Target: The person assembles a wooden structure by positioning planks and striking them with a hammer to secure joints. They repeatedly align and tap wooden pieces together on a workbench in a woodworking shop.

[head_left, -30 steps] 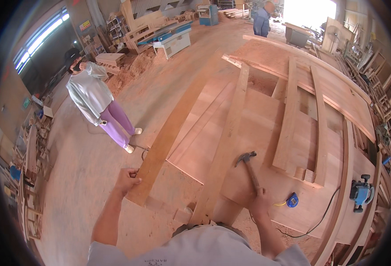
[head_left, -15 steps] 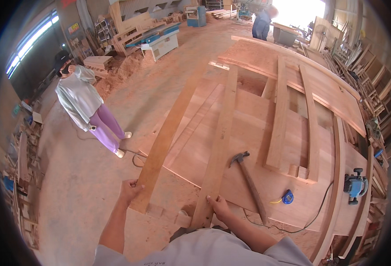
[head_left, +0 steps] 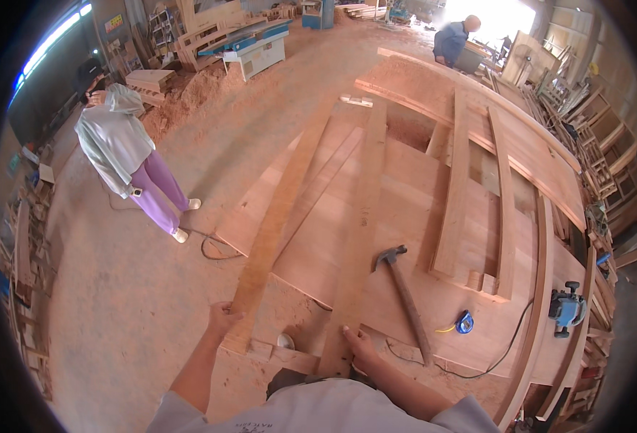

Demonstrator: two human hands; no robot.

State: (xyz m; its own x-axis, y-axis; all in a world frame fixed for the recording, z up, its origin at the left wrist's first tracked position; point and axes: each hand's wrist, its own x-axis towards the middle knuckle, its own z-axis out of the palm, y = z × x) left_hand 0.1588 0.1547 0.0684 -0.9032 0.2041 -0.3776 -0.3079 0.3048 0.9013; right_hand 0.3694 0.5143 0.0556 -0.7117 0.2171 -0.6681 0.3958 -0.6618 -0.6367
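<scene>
A long wooden plank slants away from me on the left, its near end by a small wood block. My left hand is closed on this plank's left edge near that end. A second long plank runs beside it to the right, with a gap between the two. Around its near right edge my right hand is closed, thumb on top. Both planks lie over a large plywood panel. Right of my right hand lies a claw hammer with a wooden handle.
A blue tape measure and a blue router with a black cord lie to the right. Two narrower boards rest on the panel. A person in purple trousers stands left; another in dark blue is far off.
The left plank's near end has shifted right with my left hand, closer to the other plank. The view has turned slightly. The far person in dark blue has bent forward.
</scene>
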